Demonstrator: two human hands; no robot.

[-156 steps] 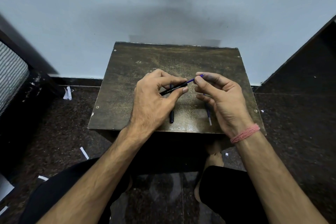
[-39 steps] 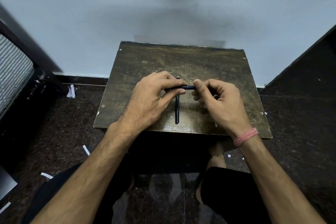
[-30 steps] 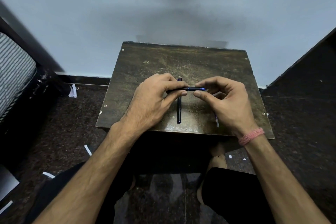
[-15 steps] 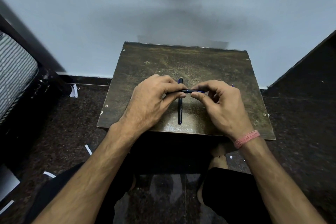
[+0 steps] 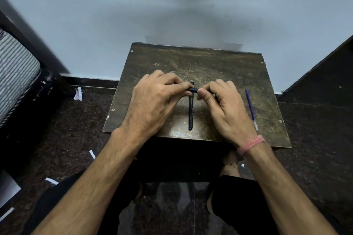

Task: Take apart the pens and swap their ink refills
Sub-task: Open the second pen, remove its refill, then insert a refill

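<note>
Pens sit on and over a small brown table (image 5: 210, 63) set against a pale wall (image 5: 172, 5). 1 dark pen (image 5: 193, 89) is held level just above the table's middle, and only a short stretch of it shows between the 2 hands. Left hand (image 5: 154, 101) grips its left part, fingers curled over the barrel and thumb underneath. Right hand (image 5: 223, 105) pinches its right end between thumb and forefinger, the other fingers folded in. Both hands meet almost knuckle to knuckle over the table's centre. How the held pen's parts fit together is hidden by the fingers.

Under the held pen, a second dark pen (image 5: 190, 114) lies flat on the table, running from the centre toward the near edge and crossing the first at a right angle. A thin blue refill (image 5: 251, 108) lies on the table's right side, well apart from the hands, with its pale tip toward the near edge.

A pink thread band (image 5: 250, 144) wraps the right wrist, just past the table's near edge. White paper scraps (image 5: 78, 93) lie on the dark speckled floor (image 5: 76, 129) left of the table, and a striped cushion (image 5: 15, 70) shows further left.
</note>
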